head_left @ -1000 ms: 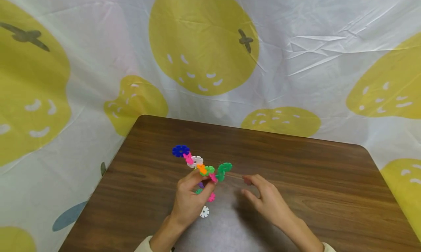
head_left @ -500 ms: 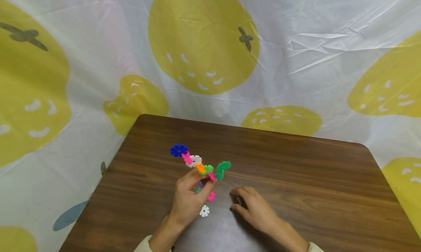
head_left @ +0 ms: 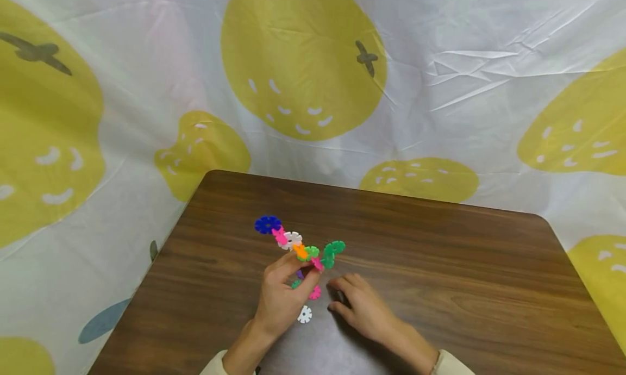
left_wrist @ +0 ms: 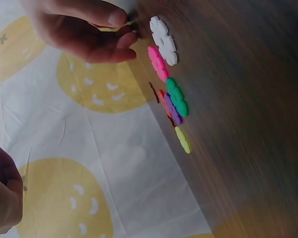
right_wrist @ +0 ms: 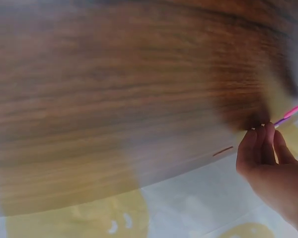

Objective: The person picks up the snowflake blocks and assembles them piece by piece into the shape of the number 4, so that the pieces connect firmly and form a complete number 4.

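My left hand [head_left: 283, 296] pinches a chain of slotted snowflake discs joined edge to edge, raised over the table. A blue disc [head_left: 268, 224] is at its far end, then pink, white [head_left: 292, 239], orange and light green ones. Another pink disc leads to green discs [head_left: 335, 248] at the right. My right hand [head_left: 362, 304], fingers loosely bent, is low over the wood beside the loose discs, with nothing clearly visible in it. In the left wrist view the right hand [left_wrist: 89, 32] is near a white disc [left_wrist: 164, 40] and a pink disc [left_wrist: 158, 63].
Loose discs lie on the brown wooden table [head_left: 464, 266], partly hidden by the left hand in the head view. The left wrist view shows green [left_wrist: 176, 96], purple [left_wrist: 174, 110] and yellow [left_wrist: 183, 140] ones. A fruit-patterned cloth [head_left: 313, 152] hangs behind the table.
My right hand has moved left and slightly down, towards the loose discs, its fingers bending more. The left hand and its chain have barely moved.
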Available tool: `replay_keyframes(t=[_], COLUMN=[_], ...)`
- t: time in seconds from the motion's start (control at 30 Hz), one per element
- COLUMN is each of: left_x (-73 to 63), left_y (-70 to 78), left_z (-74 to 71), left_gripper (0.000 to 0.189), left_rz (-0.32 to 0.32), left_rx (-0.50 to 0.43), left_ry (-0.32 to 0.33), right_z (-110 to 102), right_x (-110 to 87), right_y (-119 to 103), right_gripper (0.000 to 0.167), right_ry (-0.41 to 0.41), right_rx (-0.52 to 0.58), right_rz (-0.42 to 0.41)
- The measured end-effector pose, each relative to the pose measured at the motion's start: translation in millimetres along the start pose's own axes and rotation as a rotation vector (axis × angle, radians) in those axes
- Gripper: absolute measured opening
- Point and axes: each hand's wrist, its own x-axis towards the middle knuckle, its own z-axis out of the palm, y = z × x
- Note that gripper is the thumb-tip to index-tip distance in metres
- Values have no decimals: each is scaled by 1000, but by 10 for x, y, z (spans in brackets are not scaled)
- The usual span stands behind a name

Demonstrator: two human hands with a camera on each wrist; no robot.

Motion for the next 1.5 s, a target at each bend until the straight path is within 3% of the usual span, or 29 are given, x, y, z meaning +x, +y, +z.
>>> replay_keyframes(t=[0.3, 0.53, 0.77, 0.97, 1.2, 1.5], left_x=[-5, -3, -2, 5, -2, 0], left_y=[9, 10, 11, 7, 5, 6], left_z=[2, 0, -9, -25, -16, -16], left_gripper=[20, 21, 23, 22, 20, 20], left_rz=[0, 8, 8, 20, 18, 17], left_rx=[14, 0, 17, 15, 22, 29], left_ry=[2, -2, 2, -4, 3, 13], right_z=[113, 177, 228, 220, 163, 63], right_x=[63, 129, 195, 218, 240, 192], right_y=[10, 2, -34, -76, -111, -72], right_gripper=[41, 48, 33, 31, 26, 22], right_ry=[59, 37, 70, 59, 26, 11], right_rx=[-27, -8, 8, 18, 151, 249], right_rz=[-31, -20, -53, -28, 74, 85])
